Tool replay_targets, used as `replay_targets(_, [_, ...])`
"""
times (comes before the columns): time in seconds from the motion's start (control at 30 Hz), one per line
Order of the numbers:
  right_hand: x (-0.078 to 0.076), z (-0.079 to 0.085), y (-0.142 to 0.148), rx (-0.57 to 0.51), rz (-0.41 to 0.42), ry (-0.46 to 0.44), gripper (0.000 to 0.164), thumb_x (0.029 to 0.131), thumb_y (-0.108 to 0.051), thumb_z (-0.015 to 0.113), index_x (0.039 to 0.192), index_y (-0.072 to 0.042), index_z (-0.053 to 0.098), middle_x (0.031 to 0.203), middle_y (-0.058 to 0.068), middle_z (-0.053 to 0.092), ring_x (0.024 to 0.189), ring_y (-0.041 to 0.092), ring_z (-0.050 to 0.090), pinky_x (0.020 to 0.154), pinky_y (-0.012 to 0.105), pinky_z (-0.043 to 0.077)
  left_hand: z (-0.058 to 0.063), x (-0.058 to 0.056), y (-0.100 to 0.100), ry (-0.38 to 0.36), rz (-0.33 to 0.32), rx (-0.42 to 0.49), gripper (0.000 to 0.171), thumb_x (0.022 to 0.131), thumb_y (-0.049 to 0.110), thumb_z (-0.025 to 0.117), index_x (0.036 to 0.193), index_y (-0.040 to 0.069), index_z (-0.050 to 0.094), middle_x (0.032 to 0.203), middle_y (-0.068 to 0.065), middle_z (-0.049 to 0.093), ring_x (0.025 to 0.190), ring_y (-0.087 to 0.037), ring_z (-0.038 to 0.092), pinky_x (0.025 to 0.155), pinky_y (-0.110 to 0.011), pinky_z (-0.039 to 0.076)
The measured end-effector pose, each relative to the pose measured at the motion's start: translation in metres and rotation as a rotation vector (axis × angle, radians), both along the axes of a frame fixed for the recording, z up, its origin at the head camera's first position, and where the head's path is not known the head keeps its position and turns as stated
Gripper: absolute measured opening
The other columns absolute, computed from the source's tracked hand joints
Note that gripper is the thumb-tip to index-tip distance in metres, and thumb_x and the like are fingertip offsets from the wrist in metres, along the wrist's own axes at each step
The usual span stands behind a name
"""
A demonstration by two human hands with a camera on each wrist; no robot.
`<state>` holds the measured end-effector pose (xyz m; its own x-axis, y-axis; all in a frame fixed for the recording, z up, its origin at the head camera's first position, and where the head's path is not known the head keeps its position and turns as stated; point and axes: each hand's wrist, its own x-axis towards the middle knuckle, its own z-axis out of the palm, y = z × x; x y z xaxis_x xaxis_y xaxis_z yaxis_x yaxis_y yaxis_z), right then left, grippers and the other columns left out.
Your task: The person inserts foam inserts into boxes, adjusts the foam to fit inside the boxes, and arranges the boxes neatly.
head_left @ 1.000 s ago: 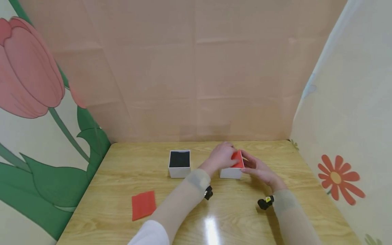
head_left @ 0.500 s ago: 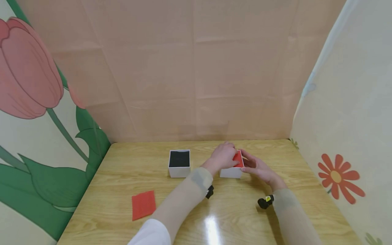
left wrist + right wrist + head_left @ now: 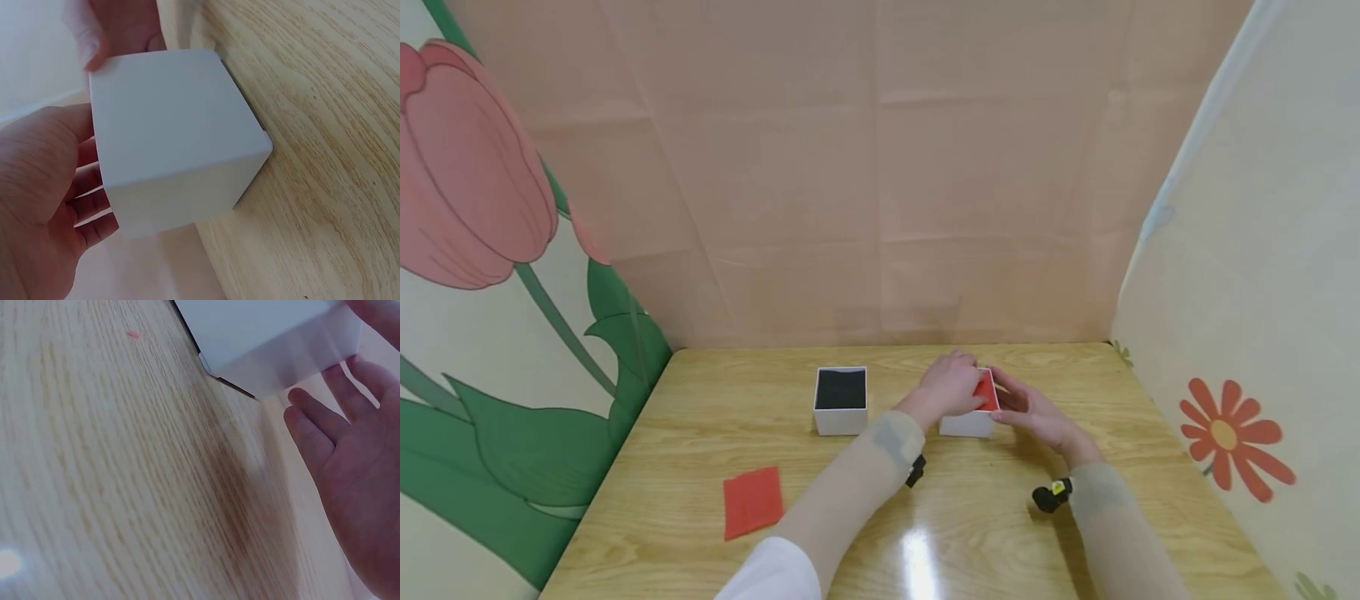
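A white square box (image 3: 966, 426) stands right of centre on the table, with red material (image 3: 988, 397) showing inside its top. My left hand (image 3: 946, 385) reaches over the box from the left, fingertips down at the red material and partly hidden. In the left wrist view its fingers lie loosely bent along the box's open side. My right hand (image 3: 1041, 417) holds the box at its right side, thumb at the front corner and index finger near the back corner. The right wrist view shows the other fingers of the right hand (image 3: 365, 456) nearly straight beside the wall.
Left of the hands stands a second white box (image 3: 841, 422) with a black inside. A flat red cloth square (image 3: 752, 502) lies at the front left, close to my left forearm. Cloth walls bound the wooden table (image 3: 985, 533) at the back and sides.
My left hand has shifted very slightly, and its fingertips sit a little lower at the red material. The right hand and both boxes stay in place.
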<state>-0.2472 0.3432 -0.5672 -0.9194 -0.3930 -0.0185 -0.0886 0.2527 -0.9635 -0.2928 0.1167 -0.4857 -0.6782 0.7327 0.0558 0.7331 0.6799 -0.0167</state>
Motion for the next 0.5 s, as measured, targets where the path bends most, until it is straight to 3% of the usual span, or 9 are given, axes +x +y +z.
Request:
replay_targets(0.23, [-0.002, -0.002, -0.001, 0.019, -0.006, 0.002, 0.090, 0.104, -0.022, 0.072, 0.174, -0.019, 0.015, 0.179, 0.007, 0.014, 0.158, 0.045, 0.026, 0.112, 0.024, 0.042, 0.000, -0.001, -0.003, -0.016, -0.008, -0.003, 0.036, 0.103, 0.049, 0.069, 0.127, 0.024, 0.077, 0.128, 0.003, 0.066, 0.113, -0.013, 0.056, 0.097, -0.030, 0.049])
replay_targets(0.37, [-0.002, -0.003, -0.004, 0.041, -0.016, -0.010, 0.090, 0.103, -0.025, 0.073, 0.174, -0.025, 0.017, 0.179, 0.004, 0.015, 0.159, 0.042, 0.026, 0.120, 0.041, 0.038, 0.004, -0.004, -0.013, -0.037, -0.018, 0.014, 0.035, 0.102, 0.045, 0.072, 0.129, 0.022, 0.077, 0.128, 0.002, 0.066, 0.110, -0.013, 0.056, 0.093, -0.028, 0.049])
replay_targets(0.5, [-0.002, -0.003, -0.004, 0.036, -0.031, -0.032, 0.090, 0.102, -0.026, 0.074, 0.173, -0.030, 0.018, 0.179, 0.001, 0.016, 0.159, 0.041, 0.026, 0.124, 0.060, 0.026, 0.011, -0.008, -0.026, -0.047, -0.012, 0.025, 0.033, 0.101, 0.039, 0.074, 0.128, 0.021, 0.080, 0.123, 0.003, 0.067, 0.107, -0.013, 0.055, 0.090, -0.026, 0.049])
